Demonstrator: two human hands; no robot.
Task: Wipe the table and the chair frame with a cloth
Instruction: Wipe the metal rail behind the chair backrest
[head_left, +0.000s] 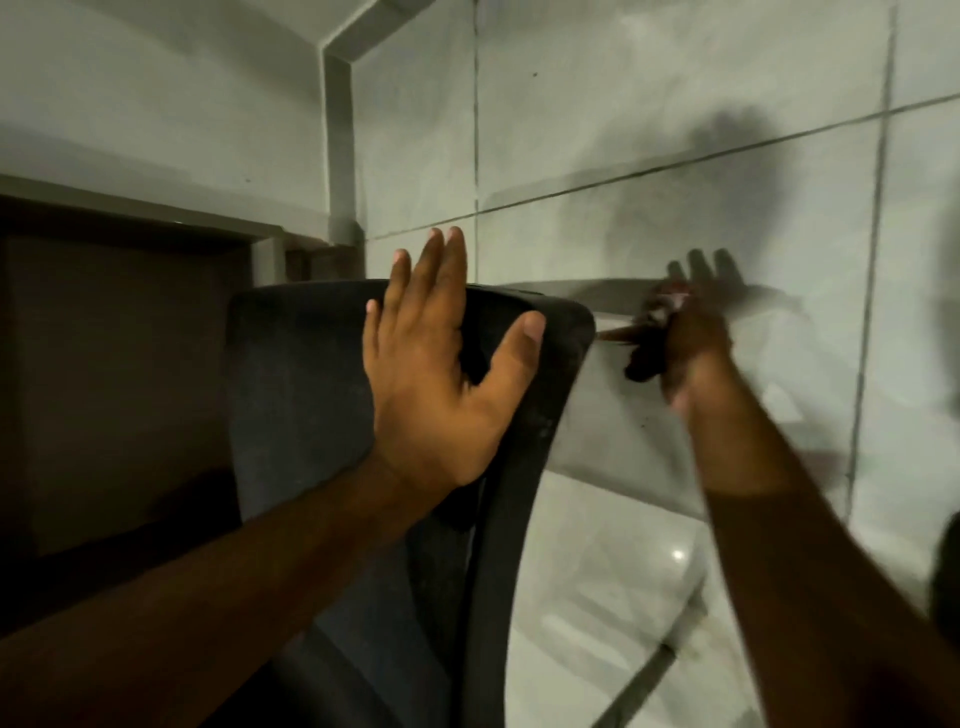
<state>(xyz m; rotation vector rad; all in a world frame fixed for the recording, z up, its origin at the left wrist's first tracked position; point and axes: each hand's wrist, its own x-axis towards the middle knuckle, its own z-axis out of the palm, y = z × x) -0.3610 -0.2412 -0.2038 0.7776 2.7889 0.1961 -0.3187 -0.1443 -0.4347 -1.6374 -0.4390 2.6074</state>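
Cloth — dark, bunched and motion-blurred, beside the right edge of the chair back, near its top corner. Likely soft, light and limp; best gathered into a wad, as here. Right hand is closed around it. Chair back: black, upholstered, dusty along its rim; probably stiff enough to press against. Left hand — spread flat, fingers extended, gripping nothing, palm against the chair back's top right corner. Tiled wall behind.
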